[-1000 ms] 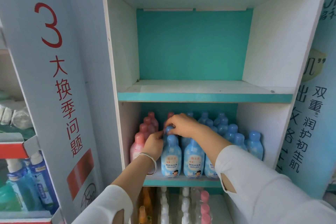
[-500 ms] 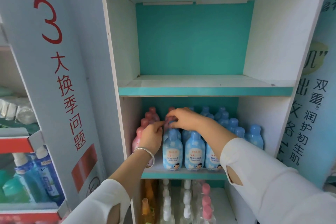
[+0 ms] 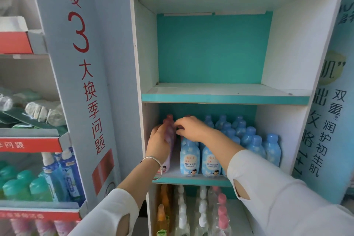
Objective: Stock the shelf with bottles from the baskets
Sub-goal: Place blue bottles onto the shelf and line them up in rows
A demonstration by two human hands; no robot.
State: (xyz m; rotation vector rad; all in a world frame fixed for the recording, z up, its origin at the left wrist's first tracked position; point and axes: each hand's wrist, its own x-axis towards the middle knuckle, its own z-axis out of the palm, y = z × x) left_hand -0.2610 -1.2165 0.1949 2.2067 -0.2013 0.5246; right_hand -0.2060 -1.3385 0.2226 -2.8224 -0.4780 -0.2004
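Pink bottle (image 3: 170, 136) stands at the left end of the middle compartment of the shelf (image 3: 224, 99), close to the left wall, roughly upright. Left hand (image 3: 158, 144) wraps its body from the left, fingers curled round it, a real hold. Right hand (image 3: 192, 129) reaches in from the right with its fingertips bent down by the pink cap. Whether it pinches that cap or only touches it I can't tell, as the hand hides the contact.

Blue bottles (image 3: 210, 159) fill the rest of the compartment in tight rows, the front ones right at the board's lip. No baskets in view.

Risks, as I judge them:
- The right forearm lies low over the front blue row, so a careless pull back could knock one off the lip onto the pump bottles (image 3: 201, 207) below.
- The pink bottle looks tall and narrow, so a shove at cap height could tip it into its neighbours and start a domino.
- The bracelet (image 3: 153, 159) on the left wrist might snag a cap.
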